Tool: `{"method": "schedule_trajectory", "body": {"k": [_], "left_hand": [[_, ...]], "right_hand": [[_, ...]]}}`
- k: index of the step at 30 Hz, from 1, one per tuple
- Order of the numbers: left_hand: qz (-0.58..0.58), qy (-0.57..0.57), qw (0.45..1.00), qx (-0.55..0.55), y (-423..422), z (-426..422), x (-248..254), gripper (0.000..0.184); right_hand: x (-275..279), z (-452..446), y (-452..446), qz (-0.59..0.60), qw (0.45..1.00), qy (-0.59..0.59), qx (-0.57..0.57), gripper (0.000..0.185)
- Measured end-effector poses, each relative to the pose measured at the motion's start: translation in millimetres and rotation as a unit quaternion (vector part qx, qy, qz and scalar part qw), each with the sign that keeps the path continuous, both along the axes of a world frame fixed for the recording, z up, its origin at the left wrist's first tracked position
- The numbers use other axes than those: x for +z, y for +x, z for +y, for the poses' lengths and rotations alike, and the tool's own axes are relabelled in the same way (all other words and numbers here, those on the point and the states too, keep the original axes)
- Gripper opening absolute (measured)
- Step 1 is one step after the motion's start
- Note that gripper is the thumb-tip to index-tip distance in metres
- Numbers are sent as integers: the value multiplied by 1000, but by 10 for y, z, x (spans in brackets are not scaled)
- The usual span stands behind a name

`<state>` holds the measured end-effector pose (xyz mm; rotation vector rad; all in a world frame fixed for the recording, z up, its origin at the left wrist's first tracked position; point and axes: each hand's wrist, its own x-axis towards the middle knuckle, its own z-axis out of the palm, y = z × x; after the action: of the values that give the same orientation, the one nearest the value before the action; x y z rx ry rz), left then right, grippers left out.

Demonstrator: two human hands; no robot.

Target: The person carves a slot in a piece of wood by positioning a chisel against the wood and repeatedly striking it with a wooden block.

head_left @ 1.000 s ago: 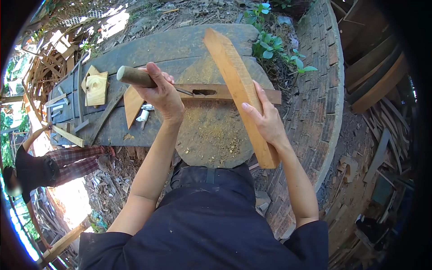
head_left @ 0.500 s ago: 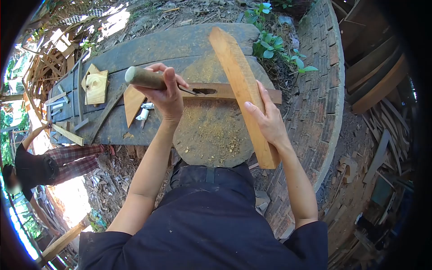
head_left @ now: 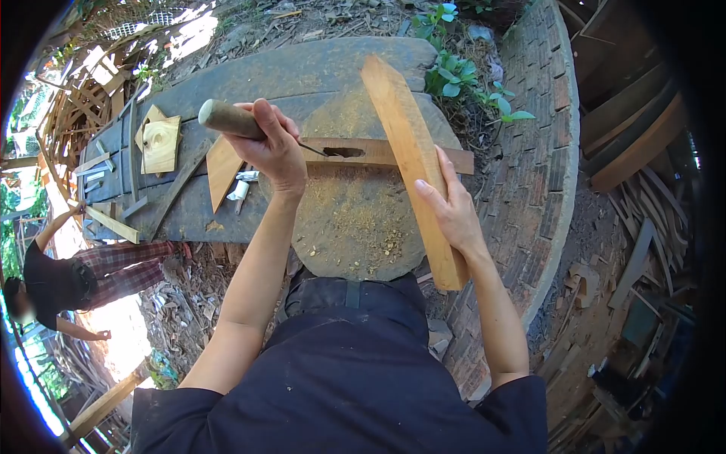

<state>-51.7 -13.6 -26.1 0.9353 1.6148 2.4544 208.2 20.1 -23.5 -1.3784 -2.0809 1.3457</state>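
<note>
My left hand (head_left: 274,150) is wrapped round the wooden handle (head_left: 231,119) of a thin metal tool, whose tip reaches the edge of an oblong hole in a brown wooden piece (head_left: 374,152). That piece lies across the workbench (head_left: 265,79). In my right hand (head_left: 454,208) is a thick wooden block (head_left: 404,129), held slanting over the right part of the brown piece, its upper end pointing away from me. Wood dust and chips (head_left: 363,227) lie on the bench in front of the holed piece.
A triangular board (head_left: 223,170), a white tube (head_left: 240,189) and a pale board (head_left: 161,145) lie on the bench's left side. A co-worker (head_left: 60,278) stands at far left. A curved brick wall (head_left: 533,189) runs along the right, with wood scraps beyond and green plants behind.
The wooden block in my right hand has shifted right and slightly towards me. My left hand moved right, then back a little left with the tool. The co-worker's lower arm has swung up.
</note>
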Motion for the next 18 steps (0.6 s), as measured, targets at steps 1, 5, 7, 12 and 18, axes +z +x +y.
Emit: {"method": "schedule_trajectory", "body": {"k": [1, 5, 7, 12, 18], "left_hand": [[-2, -14, 1000, 1, 0, -6, -4, 32], [26, -20, 999, -5, 143, -14, -6, 32], [54, -16, 998, -10, 232, -9, -3, 31], [54, -58, 997, 7, 255, -9, -53, 37], [232, -178, 953, 82, 15, -171, -627, 89]], "right_hand": [[-8, -6, 9, 1, 1000, 2, 1, 78], [-5, -15, 12, -3, 1000, -2, -4, 78], [7, 14, -9, 10, 1000, 14, 0, 77], [779, 112, -258, 142, 983, 100, 58, 74], [1817, 96, -528, 32, 928, 263, 262, 67]]}}
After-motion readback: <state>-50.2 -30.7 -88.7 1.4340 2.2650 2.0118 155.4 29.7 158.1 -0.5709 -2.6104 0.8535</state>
